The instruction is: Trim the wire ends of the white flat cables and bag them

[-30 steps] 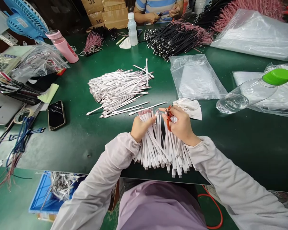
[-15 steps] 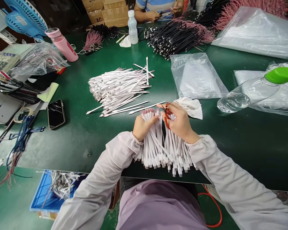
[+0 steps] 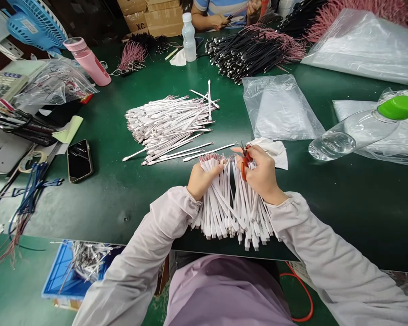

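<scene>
A bundle of white cables [image 3: 231,208] is laid at the near edge of the green table [image 3: 326,203]. Its upper ends are clasped by the left hand [image 3: 201,181], which is closed around them exactly as half a second before. Red cutters [image 3: 245,159] are gripped in the closed right hand [image 3: 264,176]. Since the earlier frame, the right hand and cutters have been displaced rightwards, towards the white cloth [image 3: 274,151], and a gap has been opened in the bundle.
</scene>
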A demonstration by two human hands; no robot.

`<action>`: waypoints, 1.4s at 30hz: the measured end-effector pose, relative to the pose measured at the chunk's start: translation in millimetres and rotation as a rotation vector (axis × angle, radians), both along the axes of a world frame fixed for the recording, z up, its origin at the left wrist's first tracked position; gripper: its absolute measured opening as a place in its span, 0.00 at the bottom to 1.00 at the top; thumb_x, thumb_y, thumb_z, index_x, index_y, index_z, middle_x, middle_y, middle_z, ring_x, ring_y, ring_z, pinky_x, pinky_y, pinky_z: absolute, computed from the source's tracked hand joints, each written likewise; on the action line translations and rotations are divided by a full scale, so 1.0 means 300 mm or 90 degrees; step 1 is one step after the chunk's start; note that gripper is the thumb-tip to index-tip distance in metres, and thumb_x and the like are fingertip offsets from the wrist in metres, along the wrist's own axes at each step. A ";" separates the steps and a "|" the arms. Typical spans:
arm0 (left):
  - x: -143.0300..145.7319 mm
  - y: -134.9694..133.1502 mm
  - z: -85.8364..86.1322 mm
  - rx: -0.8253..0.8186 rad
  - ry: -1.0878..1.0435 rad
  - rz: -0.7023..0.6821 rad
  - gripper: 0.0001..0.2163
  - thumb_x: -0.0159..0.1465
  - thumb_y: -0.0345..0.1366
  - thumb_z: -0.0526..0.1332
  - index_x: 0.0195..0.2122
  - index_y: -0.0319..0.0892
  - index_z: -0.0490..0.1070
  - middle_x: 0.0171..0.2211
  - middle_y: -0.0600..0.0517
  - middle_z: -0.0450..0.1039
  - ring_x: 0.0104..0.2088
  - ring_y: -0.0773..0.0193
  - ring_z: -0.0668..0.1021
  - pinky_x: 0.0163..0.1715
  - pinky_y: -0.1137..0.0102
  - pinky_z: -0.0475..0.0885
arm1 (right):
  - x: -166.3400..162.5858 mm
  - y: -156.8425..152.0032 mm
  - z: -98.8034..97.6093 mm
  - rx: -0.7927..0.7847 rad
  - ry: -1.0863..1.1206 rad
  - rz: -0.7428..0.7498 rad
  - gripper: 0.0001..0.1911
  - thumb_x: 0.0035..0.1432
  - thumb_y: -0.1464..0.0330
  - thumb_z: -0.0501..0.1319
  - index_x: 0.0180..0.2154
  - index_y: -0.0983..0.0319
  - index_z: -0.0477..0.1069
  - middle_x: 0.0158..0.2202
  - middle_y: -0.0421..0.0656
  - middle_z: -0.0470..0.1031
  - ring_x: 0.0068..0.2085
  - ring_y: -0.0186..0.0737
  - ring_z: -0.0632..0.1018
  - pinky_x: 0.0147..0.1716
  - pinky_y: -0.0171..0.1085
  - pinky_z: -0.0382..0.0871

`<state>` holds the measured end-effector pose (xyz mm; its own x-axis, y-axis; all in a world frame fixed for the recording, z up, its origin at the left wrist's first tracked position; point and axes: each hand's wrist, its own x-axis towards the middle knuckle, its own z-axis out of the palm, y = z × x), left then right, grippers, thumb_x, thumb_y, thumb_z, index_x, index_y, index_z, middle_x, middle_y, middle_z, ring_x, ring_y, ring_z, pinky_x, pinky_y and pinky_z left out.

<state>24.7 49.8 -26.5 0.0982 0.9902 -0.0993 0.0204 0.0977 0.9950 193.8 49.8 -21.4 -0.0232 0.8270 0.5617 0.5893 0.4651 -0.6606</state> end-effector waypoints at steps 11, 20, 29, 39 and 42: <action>-0.002 0.004 -0.002 0.018 -0.008 -0.004 0.10 0.52 0.40 0.69 0.30 0.38 0.76 0.28 0.51 0.76 0.33 0.61 0.76 0.38 0.67 0.70 | -0.012 -0.005 -0.003 0.021 -0.038 0.075 0.12 0.54 0.75 0.57 0.38 0.61 0.76 0.31 0.44 0.71 0.33 0.42 0.73 0.32 0.39 0.68; -0.006 0.003 0.003 0.002 -0.030 -0.024 0.12 0.54 0.41 0.68 0.34 0.37 0.77 0.34 0.48 0.79 0.38 0.58 0.78 0.44 0.64 0.70 | -0.008 -0.005 -0.004 0.007 -0.033 0.038 0.07 0.54 0.75 0.57 0.27 0.60 0.70 0.26 0.42 0.66 0.30 0.41 0.69 0.30 0.39 0.63; -0.021 0.006 0.009 -0.039 -0.034 -0.028 0.14 0.49 0.41 0.72 0.32 0.38 0.76 0.35 0.47 0.79 0.39 0.55 0.79 0.44 0.62 0.72 | -0.011 -0.014 0.002 0.003 -0.037 0.063 0.09 0.55 0.74 0.57 0.35 0.60 0.74 0.29 0.43 0.70 0.31 0.42 0.71 0.31 0.39 0.66; -0.014 0.008 0.012 -0.019 -0.046 -0.034 0.13 0.50 0.40 0.71 0.33 0.37 0.77 0.33 0.49 0.78 0.36 0.59 0.77 0.42 0.65 0.71 | -0.013 -0.018 -0.006 -0.005 -0.049 0.096 0.13 0.55 0.74 0.57 0.40 0.61 0.76 0.33 0.45 0.74 0.34 0.44 0.74 0.34 0.40 0.68; -0.014 0.009 0.009 -0.032 -0.035 -0.023 0.12 0.51 0.40 0.71 0.30 0.38 0.76 0.29 0.51 0.76 0.32 0.62 0.76 0.39 0.66 0.70 | -0.010 -0.017 -0.007 -0.001 -0.046 0.072 0.10 0.54 0.74 0.57 0.36 0.61 0.76 0.31 0.44 0.72 0.33 0.44 0.73 0.33 0.40 0.67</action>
<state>20.4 52.5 -23.8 0.1404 0.9799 -0.1419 -0.0303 0.1475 0.9886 190.8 44.6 -23.5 -0.1563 0.8181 0.5534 0.5793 0.5298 -0.6195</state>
